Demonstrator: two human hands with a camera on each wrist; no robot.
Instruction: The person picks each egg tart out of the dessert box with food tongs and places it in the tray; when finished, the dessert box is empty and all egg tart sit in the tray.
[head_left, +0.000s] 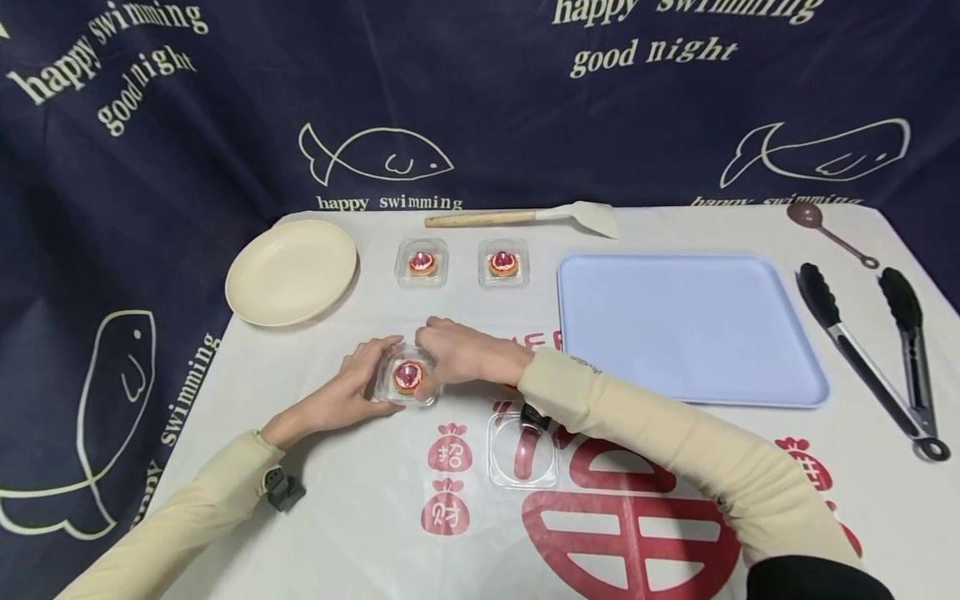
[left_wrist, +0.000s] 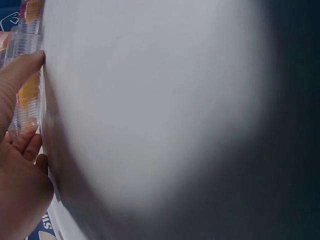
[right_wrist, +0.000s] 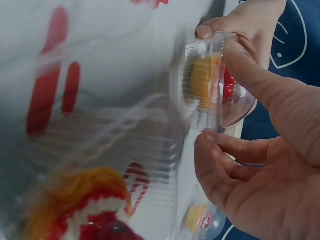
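Note:
A small clear plastic box (head_left: 386, 392) with a red-topped tart (head_left: 407, 377) inside stands on the table left of centre. My left hand (head_left: 348, 387) holds the box from its left side, thumb at the near edge and fingers at the far edge. From the right, my right hand (head_left: 465, 354) pinches the rim of the box's clear domed lid (right_wrist: 244, 107), which sits over the tart in the right wrist view. Another clear box (right_wrist: 150, 145) with a tart (right_wrist: 95, 205) is under my right forearm, mostly hidden in the head view. A loose clear lid (head_left: 522, 452) lies nearby.
Two more boxed tarts (head_left: 422, 263) (head_left: 503, 263) stand farther back, before a spatula (head_left: 517, 217). A cream plate (head_left: 291, 273) is at the left. To the right are a blue tray (head_left: 690, 329), black-tipped tongs (head_left: 873, 379) and a brown spoon (head_left: 806, 215).

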